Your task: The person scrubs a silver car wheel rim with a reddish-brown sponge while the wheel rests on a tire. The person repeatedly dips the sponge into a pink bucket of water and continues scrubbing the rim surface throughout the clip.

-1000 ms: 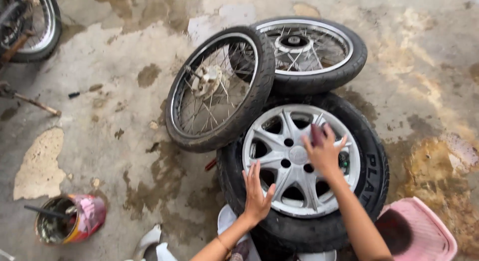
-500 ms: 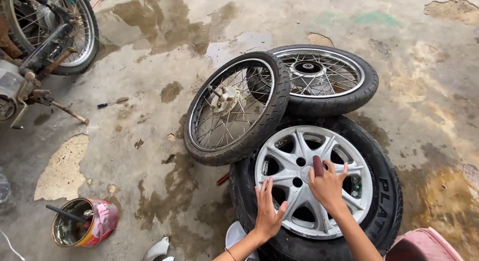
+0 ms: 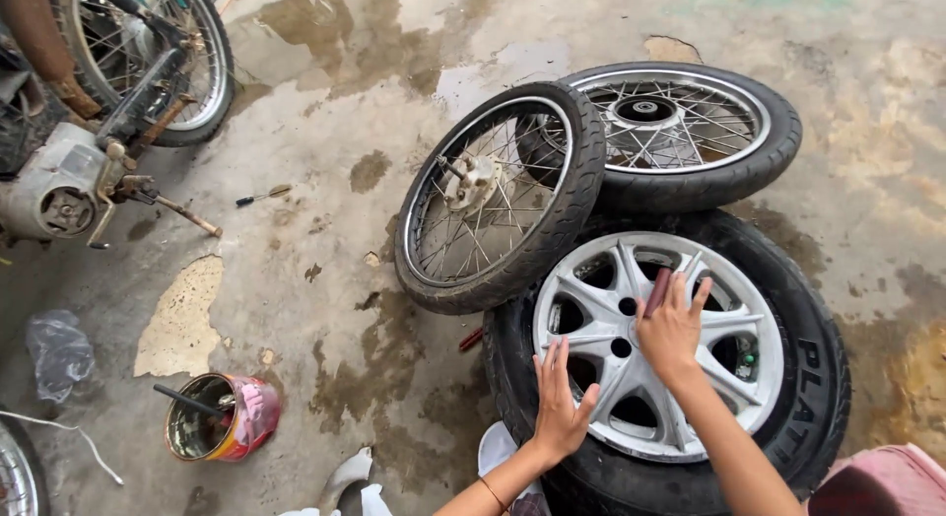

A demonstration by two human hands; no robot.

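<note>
Seen from the head camera, a person works both bare hands over a silver alloy wheel (image 3: 658, 344) that lies flat, its black tyre (image 3: 818, 378) on, on the wet, stained concrete floor (image 3: 325, 279) of a repair yard. The right hand (image 3: 672, 329) presses a small dark reddish piece (image 3: 657, 291), too small to identify, against the spokes near the hub, fingers laid over it rather than closed in a tight grip; the left hand (image 3: 560, 410) rests open on the lower spokes, fingers spread, holding nothing. A spoked wheel (image 3: 498, 196) leans on the tyre's upper left edge, and a second spoked wheel (image 3: 685, 132) lies flat just behind it. By all appearances the step in hand is rubbing or cleaning the face of the alloy wheel; the next move would call for steadying the rim with the open hand while the other works across to the neighbouring spoke. A red tin (image 3: 222, 417) with a stick in it stands well apart at lower left, near a parked motorbike (image 3: 89, 132).
</note>
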